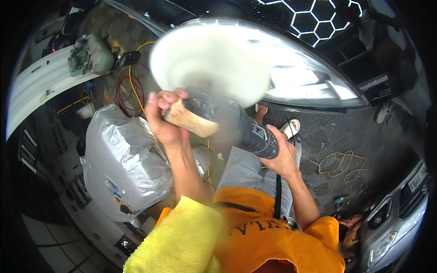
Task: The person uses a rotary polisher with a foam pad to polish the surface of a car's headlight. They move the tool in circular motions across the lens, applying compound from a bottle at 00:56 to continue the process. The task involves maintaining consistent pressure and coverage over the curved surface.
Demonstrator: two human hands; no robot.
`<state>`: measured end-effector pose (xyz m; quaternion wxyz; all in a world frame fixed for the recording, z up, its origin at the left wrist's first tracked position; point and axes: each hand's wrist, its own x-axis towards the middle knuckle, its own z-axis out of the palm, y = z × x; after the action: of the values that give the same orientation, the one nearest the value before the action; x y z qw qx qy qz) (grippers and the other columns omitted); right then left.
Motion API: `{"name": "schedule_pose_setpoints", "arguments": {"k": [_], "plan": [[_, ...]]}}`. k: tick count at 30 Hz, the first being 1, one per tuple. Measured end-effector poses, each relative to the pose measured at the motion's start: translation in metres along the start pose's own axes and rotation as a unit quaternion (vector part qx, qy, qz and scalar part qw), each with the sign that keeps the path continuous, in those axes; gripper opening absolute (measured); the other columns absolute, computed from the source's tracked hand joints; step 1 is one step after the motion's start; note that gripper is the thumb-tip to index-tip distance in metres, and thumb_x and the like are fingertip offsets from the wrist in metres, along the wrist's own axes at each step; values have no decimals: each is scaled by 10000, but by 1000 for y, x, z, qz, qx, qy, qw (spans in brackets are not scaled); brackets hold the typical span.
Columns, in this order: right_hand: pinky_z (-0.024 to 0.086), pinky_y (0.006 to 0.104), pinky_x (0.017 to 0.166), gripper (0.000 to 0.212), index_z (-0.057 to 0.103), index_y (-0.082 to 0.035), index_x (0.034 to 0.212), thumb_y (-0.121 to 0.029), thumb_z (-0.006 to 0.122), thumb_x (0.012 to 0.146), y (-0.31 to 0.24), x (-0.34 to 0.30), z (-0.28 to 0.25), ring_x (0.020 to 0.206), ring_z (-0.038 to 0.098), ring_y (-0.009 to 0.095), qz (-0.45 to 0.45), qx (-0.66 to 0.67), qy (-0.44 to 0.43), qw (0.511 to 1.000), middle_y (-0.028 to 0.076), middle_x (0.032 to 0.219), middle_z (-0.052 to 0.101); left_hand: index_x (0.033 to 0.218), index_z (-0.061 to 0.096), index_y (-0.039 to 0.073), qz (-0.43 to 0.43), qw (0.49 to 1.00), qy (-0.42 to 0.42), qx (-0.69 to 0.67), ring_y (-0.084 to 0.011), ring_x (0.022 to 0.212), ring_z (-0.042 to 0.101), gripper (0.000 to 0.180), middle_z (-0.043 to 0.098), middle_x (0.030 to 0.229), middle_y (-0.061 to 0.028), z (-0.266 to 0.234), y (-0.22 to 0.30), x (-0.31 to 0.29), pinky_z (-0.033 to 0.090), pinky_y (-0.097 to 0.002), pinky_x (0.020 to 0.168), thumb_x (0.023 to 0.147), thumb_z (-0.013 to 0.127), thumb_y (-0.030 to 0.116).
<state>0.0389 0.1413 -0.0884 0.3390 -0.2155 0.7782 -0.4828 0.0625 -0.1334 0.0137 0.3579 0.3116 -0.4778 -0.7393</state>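
Both hands are on a black rotary polisher (241,127) with a round white pad (207,59). The pad is blurred and overlaps the near end of a car headlight (309,84); I cannot tell whether it touches the lens. My left hand (166,109) curls around the tan, worn grip (191,119) beside the machine's head. Around the rear of the black body, my right hand (284,157) is closed. A yellow towel (177,239) hangs over my left shoulder, against my orange shirt (282,243).
A large object wrapped in silvery plastic (123,159) stands at my left. Behind it are a green tank (98,54), a coiled red hose (125,93) and a yellow cord (132,79). A loose cord (341,164) lies on the dark floor mat; a silver car (396,227) is at lower right.
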Motion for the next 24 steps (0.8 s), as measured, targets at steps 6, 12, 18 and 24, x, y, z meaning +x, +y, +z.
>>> {"name": "schedule_pose_setpoints", "arguments": {"k": [6, 12, 18, 24], "plan": [[539, 429, 863, 846, 446, -171, 1385, -132, 808, 622, -13, -8, 5, 1036, 657, 375, 34, 75, 3, 997, 178, 1193, 653, 727, 504, 102, 8, 996, -56, 65, -251, 763, 603, 302, 586, 725, -53, 36, 18, 8, 497, -427, 856, 996, 480, 237], [500, 381, 925, 881, 412, -74, 1396, -97, 804, 607, 42, -66, 8, 1078, 659, 291, 94, 168, 46, 980, 169, 1152, 665, 719, 591, 26, -37, 977, -123, 168, -282, 786, 667, 355, 661, 786, -141, 74, -35, -51, 526, -421, 817, 999, 478, 213], [450, 354, 962, 950, 366, 0, 1380, -103, 865, 578, 125, -120, 36, 1075, 578, 207, 109, 198, 139, 964, 130, 1173, 590, 857, 697, -33, -95, 916, -325, 216, -184, 838, 695, 230, 727, 909, -133, 122, -114, -104, 554, -311, 758, 959, 575, 134], [448, 366, 956, 831, 439, 3, 1283, -97, 874, 582, 162, -130, 101, 1041, 569, 206, 132, 330, 160, 921, 118, 1176, 582, 929, 718, 35, 88, 803, -545, 225, -235, 932, 702, 149, 726, 1013, -103, 144, -145, -102, 548, -325, 850, 793, 721, 95]]}}
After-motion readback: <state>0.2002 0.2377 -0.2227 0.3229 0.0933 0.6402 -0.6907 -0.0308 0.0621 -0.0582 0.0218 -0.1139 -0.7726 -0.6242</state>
